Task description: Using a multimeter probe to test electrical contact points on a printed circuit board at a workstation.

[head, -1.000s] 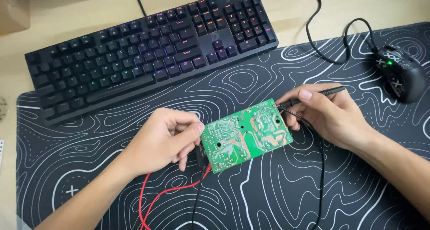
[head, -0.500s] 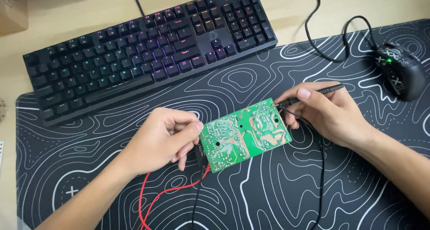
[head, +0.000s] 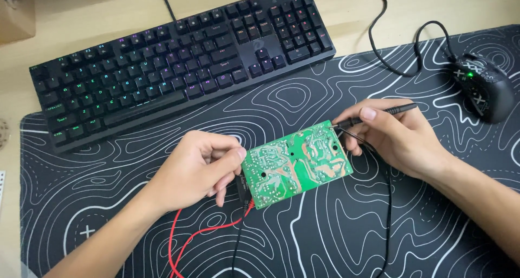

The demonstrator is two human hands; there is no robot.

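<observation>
The green rectangular circuit board (head: 295,164), solder side up, sits tilted on the black desk mat with white contour lines (head: 336,240) that covers the front of the counter, right between the two hands. The left hand (head: 197,167) is curled at the board's left edge, thumb and fingers closed around what looks like a dark probe or clip, mostly hidden; a thin red wire (head: 206,232) and a thin black wire (head: 236,245) trail from there toward the near edge of the mat. The right hand (head: 392,137) is pinched shut on a slim black test probe (head: 379,114), tip resting at the board's upper right corner, its black lead (head: 388,213) dropping away below the wrist.

Judging by this, it's a probing step, and doing it well means a steady left hand pinning the board, the right tip sitting square on one solder pad without sliding onto its neighbour, and the leads kept slack so they don't tug.

The board itself: green lacquer, pale tan copper areas, silvery solder dots scattered all over, a small dark hole near the left side.

Behind, a black backlit keyboard (head: 179,66) lies angled across the pale wooden counter (head: 411,7), and a black corded mouse (head: 485,88) sits at far right.
</observation>
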